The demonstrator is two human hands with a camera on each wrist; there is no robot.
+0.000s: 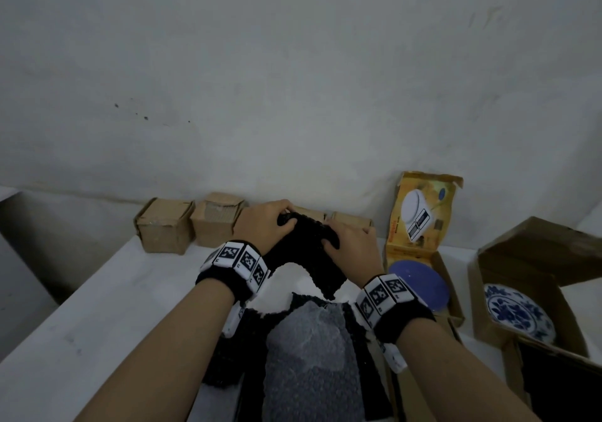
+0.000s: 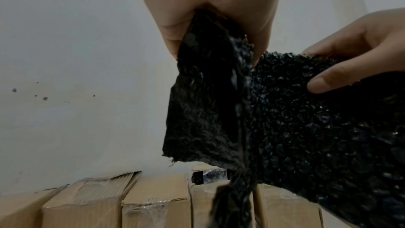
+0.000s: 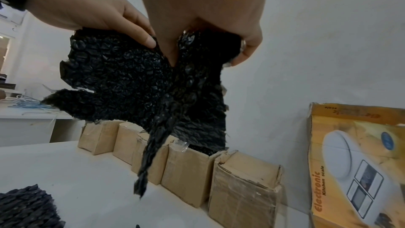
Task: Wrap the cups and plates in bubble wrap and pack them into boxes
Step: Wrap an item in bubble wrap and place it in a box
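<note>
Now both hands are up over the white table (image 1: 97,307), gripping one piece of black bubble wrap (image 1: 306,245): left hand (image 1: 264,222) pinching the far corner, right hand (image 1: 353,242) curled round the other edge. It's crinkly, glossy, ragged at the edges, one strip dangling. Behind it, a row of taped brown cardboard boxes (image 3: 184,160) lines the wall; a blue-patterned plate (image 1: 518,312) sits boxed at right.

left grip (image 1: 265,222) curled, pinching — right grip (image 1: 353,242) likewise, arms outstretched
</note>
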